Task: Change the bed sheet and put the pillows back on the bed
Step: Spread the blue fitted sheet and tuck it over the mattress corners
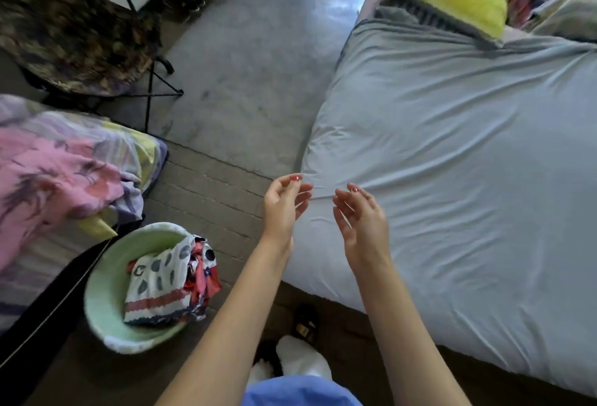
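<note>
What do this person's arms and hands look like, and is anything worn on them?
Both forearms are bare, with no sleeves, watch or bracelet in view. The left hand and right hand have fingernails painted reddish pink. No rings show. No gloves.

I have a single view, from a wide-angle camera worn on the person's head, looking forward and steeply down. It sits close over the bed (452,163) corner, with the floor (252,59) running off to the left. Straight lines bow toward the frame's edges.
</note>
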